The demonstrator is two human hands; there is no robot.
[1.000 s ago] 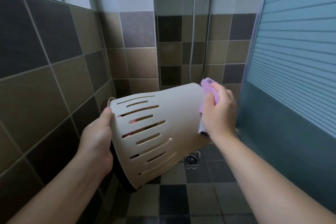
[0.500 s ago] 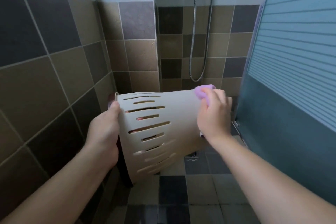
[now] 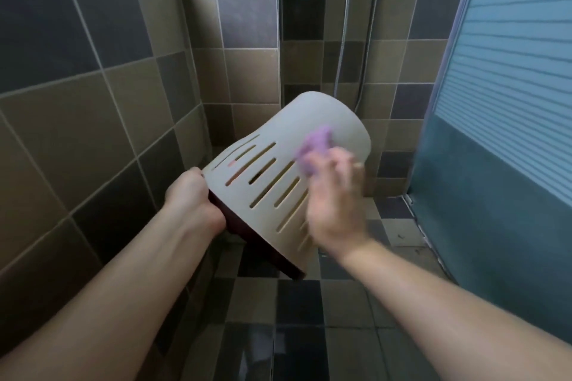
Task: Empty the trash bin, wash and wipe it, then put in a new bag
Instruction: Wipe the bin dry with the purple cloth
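Observation:
A cream plastic trash bin (image 3: 312,130) with slotted sides and a dark inner rim hangs in the air, its base tilted up and away from me. My left hand (image 3: 192,198) grips the rim at its lower left. My right hand (image 3: 335,204), blurred by motion, holds a purple cloth (image 3: 312,148) and presses it against the slotted side wall. The inside of the bin is hidden.
Brown and dark tiled walls (image 3: 93,120) close in on the left and behind. A shower hose (image 3: 343,40) hangs on the back wall. A frosted blue glass door (image 3: 507,120) stands on the right. Checkered floor tiles (image 3: 297,312) lie below.
The bin has tipped so its base points upward. My right hand with the cloth has slid from the base end down onto the slotted side. The left hand keeps its grip on the rim.

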